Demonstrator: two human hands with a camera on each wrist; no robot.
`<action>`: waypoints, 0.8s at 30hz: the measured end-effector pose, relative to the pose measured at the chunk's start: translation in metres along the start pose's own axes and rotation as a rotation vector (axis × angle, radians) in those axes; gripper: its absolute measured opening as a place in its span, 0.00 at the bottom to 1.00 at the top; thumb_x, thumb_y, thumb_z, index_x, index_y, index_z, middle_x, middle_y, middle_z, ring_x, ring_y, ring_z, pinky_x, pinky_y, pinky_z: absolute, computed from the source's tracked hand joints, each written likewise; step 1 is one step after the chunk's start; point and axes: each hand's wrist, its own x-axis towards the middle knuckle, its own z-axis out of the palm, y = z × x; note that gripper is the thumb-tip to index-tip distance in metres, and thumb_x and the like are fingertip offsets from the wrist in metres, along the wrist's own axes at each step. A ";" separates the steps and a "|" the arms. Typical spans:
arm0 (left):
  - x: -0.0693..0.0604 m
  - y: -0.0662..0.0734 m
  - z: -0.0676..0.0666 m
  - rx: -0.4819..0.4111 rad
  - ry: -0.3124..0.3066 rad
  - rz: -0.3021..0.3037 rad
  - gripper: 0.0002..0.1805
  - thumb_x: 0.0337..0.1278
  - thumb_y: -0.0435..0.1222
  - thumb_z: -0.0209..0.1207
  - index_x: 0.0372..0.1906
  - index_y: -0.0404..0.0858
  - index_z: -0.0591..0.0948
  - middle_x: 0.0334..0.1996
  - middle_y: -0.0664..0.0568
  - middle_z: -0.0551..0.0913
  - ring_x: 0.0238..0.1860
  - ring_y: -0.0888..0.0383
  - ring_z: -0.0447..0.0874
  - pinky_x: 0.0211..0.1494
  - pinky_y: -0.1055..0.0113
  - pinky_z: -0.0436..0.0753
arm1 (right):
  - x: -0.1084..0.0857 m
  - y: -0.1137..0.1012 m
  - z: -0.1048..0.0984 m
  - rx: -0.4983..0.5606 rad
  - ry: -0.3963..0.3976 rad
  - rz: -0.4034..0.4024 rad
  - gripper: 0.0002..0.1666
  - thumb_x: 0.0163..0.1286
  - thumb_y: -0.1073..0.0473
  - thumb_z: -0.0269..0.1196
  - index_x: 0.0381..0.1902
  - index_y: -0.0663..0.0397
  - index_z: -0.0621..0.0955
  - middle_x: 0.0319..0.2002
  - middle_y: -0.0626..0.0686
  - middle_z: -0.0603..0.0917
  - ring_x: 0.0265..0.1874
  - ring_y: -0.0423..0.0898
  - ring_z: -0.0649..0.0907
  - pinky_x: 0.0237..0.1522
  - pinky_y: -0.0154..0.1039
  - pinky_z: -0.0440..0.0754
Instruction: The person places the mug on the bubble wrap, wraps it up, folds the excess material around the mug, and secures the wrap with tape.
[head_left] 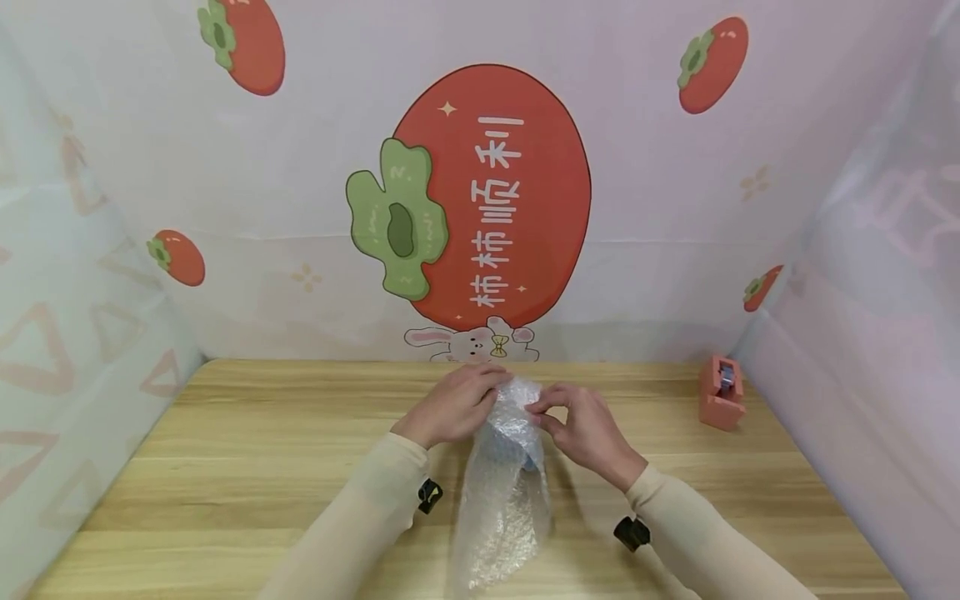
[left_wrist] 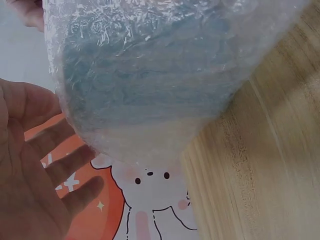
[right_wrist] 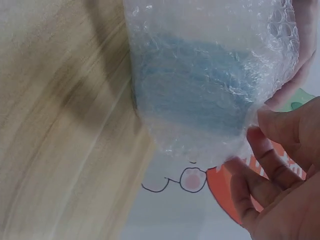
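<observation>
A sheet of clear bubble wrap is wrapped around a light blue object above the wooden table. Through the plastic its kind cannot be made out. My left hand is at the upper left of the wrap, and its fairly straight fingers touch the edge in the left wrist view. On the other side, my right hand pinches the wrap's edge between thumb and forefinger. The loose lower part of the wrap hangs toward me, with a bit of blue showing at its opening.
A coral tape dispenser stands at the back right of the wooden table. Behind the table hangs a white printed cloth with red persimmons and a rabbit, and more cloth closes off both sides.
</observation>
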 end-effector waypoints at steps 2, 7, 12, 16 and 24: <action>-0.003 0.002 -0.001 0.014 0.003 -0.015 0.22 0.75 0.34 0.48 0.67 0.33 0.76 0.67 0.41 0.75 0.71 0.43 0.67 0.75 0.49 0.63 | 0.001 -0.003 0.000 -0.030 0.007 0.018 0.10 0.55 0.69 0.77 0.34 0.51 0.91 0.40 0.50 0.90 0.43 0.49 0.88 0.45 0.49 0.85; -0.009 0.006 -0.003 0.066 -0.006 -0.091 0.23 0.76 0.37 0.46 0.69 0.37 0.76 0.68 0.43 0.74 0.72 0.44 0.66 0.74 0.48 0.63 | 0.004 -0.010 -0.002 -0.093 -0.016 0.036 0.08 0.56 0.66 0.77 0.34 0.51 0.92 0.41 0.52 0.90 0.45 0.51 0.89 0.45 0.51 0.86; -0.013 0.009 -0.003 0.106 -0.010 -0.130 0.24 0.76 0.40 0.45 0.69 0.37 0.76 0.66 0.45 0.76 0.68 0.43 0.71 0.72 0.47 0.67 | 0.009 -0.017 -0.008 -0.137 -0.104 -0.029 0.05 0.63 0.61 0.73 0.36 0.55 0.91 0.39 0.51 0.90 0.44 0.49 0.89 0.45 0.48 0.86; -0.015 0.008 -0.004 0.093 0.004 -0.143 0.23 0.77 0.40 0.46 0.68 0.37 0.77 0.64 0.45 0.77 0.66 0.44 0.72 0.72 0.48 0.66 | 0.009 -0.029 -0.011 -0.207 -0.175 -0.023 0.22 0.60 0.44 0.75 0.40 0.56 0.91 0.40 0.51 0.90 0.46 0.49 0.87 0.54 0.52 0.79; -0.023 0.008 -0.010 0.058 0.061 -0.155 0.19 0.73 0.36 0.52 0.60 0.34 0.83 0.47 0.47 0.82 0.45 0.51 0.78 0.51 0.57 0.79 | 0.007 -0.040 -0.002 -0.377 -0.154 -0.043 0.39 0.39 0.33 0.82 0.43 0.55 0.91 0.43 0.52 0.88 0.48 0.52 0.79 0.50 0.52 0.74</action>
